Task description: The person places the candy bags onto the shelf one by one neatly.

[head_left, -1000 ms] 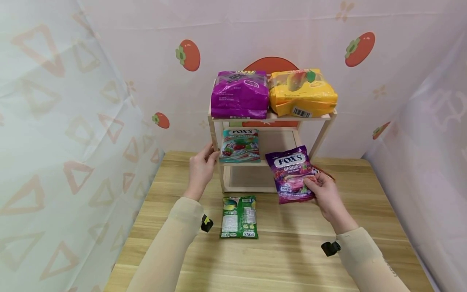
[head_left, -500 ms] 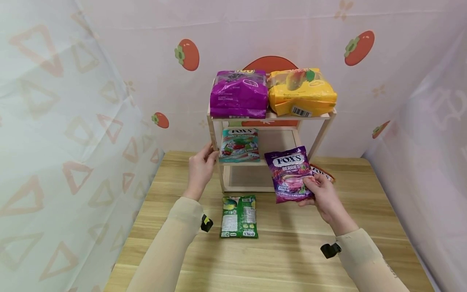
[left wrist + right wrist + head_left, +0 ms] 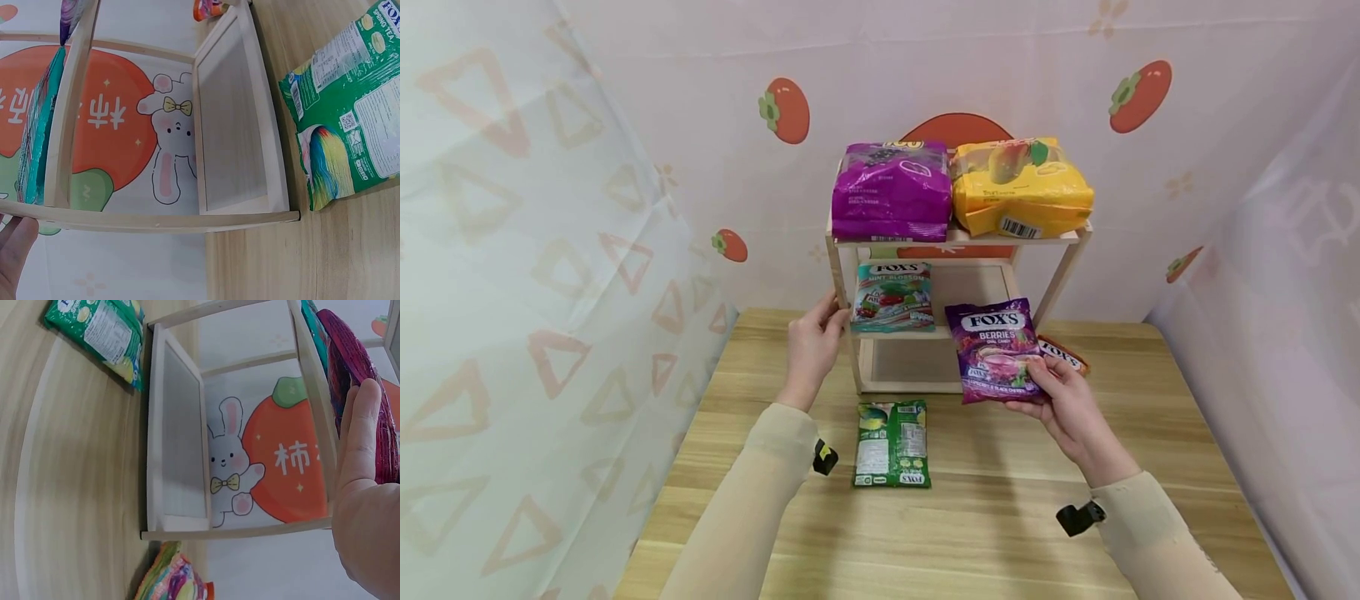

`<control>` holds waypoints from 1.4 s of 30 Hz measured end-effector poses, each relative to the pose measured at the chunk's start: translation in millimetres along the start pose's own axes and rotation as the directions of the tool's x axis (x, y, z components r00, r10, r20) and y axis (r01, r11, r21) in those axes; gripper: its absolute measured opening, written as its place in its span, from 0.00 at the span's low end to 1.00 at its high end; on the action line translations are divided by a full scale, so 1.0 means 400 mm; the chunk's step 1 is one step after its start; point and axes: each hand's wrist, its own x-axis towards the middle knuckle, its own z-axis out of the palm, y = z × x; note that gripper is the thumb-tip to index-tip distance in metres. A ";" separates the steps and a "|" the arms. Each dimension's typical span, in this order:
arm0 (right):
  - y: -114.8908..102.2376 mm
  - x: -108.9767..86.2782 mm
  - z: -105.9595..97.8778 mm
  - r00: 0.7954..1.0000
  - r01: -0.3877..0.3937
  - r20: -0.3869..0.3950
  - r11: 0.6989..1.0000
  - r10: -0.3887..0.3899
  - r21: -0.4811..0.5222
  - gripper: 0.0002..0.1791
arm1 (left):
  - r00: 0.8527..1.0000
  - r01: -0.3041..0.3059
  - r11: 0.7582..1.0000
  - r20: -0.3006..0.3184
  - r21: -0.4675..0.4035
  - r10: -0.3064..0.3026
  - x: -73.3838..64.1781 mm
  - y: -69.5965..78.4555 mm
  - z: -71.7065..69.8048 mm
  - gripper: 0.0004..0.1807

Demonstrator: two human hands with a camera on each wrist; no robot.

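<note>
My left hand (image 3: 812,346) holds the left post of a small wooden rack (image 3: 855,367), thumb in front. In my right hand (image 3: 1069,410) is a purple Fox's Berries candy bag (image 3: 991,337), pinched at its lower right corner, label facing up. That bag hangs at the front right of the middle shelf, beside a teal Fox's Mint Blossom candy bag (image 3: 893,287) leaning on the shelf's left side. In the right wrist view, the Berries bag (image 3: 340,337) lies close to the shelf edge; whether it touches is unclear.
On the top shelf sit a purple bag (image 3: 891,192) and a yellow bag (image 3: 1021,187). A green Fox's bag (image 3: 891,446) lies face down on the table (image 3: 955,533) before the rack. An orange Fox's bag (image 3: 1066,356) is right of the rack, partly hidden.
The Berries bag's lower edge has risen and swung toward the rack. My right fingers have shifted under its bottom edge. The left hand stays on the post.
</note>
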 end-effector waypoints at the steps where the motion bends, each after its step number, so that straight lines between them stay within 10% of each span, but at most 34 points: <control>1: 0.000 0.000 0.000 1.000 0.000 0.008 1.000 0.000 0.014 0.19 | 1.000 0.001 1.000 0.000 0.002 -0.001 0.000 0.000 0.000 0.22; 17: 0.005 -0.001 -0.004 0.991 0.069 0.106 0.993 -0.080 0.100 0.26 | 1.000 0.004 1.000 -0.001 -0.002 -0.004 0.002 0.002 0.001 0.22; 26: 0.009 -0.003 0.007 0.982 0.117 0.139 0.989 -0.129 0.090 0.46 | 1.000 -0.006 1.000 -0.010 -0.001 0.006 0.001 0.004 0.001 0.21; 42: 0.023 0.003 0.038 0.984 0.175 0.022 0.985 -0.175 0.002 0.43 | 1.000 0.004 1.000 -0.002 -0.004 -0.004 0.000 0.004 0.000 0.21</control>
